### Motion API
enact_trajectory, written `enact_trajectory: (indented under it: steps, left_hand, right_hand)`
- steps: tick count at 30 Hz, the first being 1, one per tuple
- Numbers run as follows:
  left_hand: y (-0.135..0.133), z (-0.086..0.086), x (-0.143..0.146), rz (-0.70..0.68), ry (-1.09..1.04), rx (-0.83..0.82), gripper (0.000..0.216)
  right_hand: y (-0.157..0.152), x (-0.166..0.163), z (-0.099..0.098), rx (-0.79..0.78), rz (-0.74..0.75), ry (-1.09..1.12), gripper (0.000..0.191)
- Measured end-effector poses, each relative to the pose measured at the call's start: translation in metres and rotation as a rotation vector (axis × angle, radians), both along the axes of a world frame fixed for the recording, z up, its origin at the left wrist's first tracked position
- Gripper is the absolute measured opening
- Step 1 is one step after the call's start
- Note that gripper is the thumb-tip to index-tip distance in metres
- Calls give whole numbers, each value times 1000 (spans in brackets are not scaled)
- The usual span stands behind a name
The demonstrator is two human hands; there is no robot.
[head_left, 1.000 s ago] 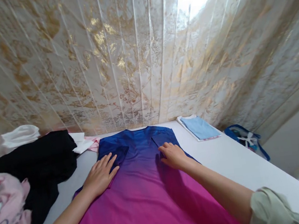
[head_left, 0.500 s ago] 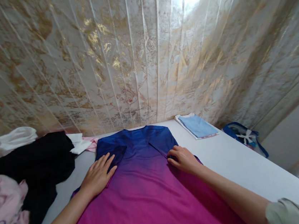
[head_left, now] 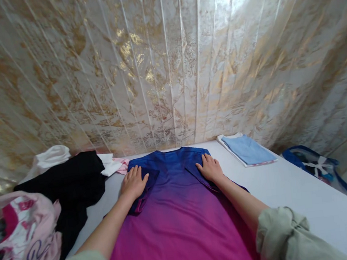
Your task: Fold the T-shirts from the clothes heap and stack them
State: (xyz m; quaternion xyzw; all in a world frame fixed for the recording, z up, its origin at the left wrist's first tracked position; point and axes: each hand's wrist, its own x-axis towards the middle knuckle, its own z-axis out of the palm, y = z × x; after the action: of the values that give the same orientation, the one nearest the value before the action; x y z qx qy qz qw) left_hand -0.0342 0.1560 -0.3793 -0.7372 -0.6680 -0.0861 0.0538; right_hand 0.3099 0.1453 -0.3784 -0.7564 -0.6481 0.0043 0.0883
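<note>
A T-shirt (head_left: 178,229), fading from blue at the shoulders to magenta lower down, lies spread on the white table with both sleeves folded inward. My left hand (head_left: 134,182) rests flat on its left folded sleeve, fingers stretched out toward the shoulder edge. On the right folded sleeve lies my right hand (head_left: 209,167), palm down with the fingers extended near the right shoulder. Neither hand grips the cloth. The shirt's lower end runs out of view at the bottom.
To the left lie black cloth (head_left: 72,179), a pink printed garment (head_left: 37,229) and white cloth (head_left: 50,158). Folded light-blue cloth (head_left: 247,148) sits at the back right of the white table (head_left: 288,200). A blue-edged clear bag (head_left: 318,167) is beyond the right edge. A patterned curtain (head_left: 153,65) hangs behind.
Both hands have slid up the shirt toward the shoulders, and the right fingers have gone from curled at the sleeve edge to laid flat. The view has shifted slightly left.
</note>
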Motion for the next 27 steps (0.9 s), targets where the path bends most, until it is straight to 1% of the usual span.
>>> enact_trajectory:
  steps: [2,5,7,10,13,16,18,21,24,27]
  left_hand:
    - [0,-7,-3,-25,1,-26,63]
    - [-1,-11,-8,-70,13,-49,61]
    - [-2,-10,-10,-77,31,-31,59]
    - [-5,-6,-7,-67,62,23,55]
    - [-13,1,6,-60,67,85,56]
    - [-24,7,28,-157,20,123,56]
    - [-29,6,44,-222,-7,90,56]
    - [-34,-2,60,-236,-15,17,55]
    - [-35,-10,62,-235,-27,5,56]
    - [-34,-13,59,-251,-33,7,56]
  right_hand:
    - [-1,2,-11,-2,24,-6,68]
    - [-4,4,-14,6,73,4,64]
    - [-5,4,-9,12,90,9,61]
    - [-13,1,5,35,94,-5,54]
    - [-34,-6,17,89,162,-37,44]
    - [-64,-16,22,75,271,-66,38]
    - [-78,-20,22,66,252,-111,31]
    - [-88,-20,23,73,164,-181,16]
    - [-90,-15,27,72,164,-186,15]
    - [-95,-10,32,101,178,-177,15]
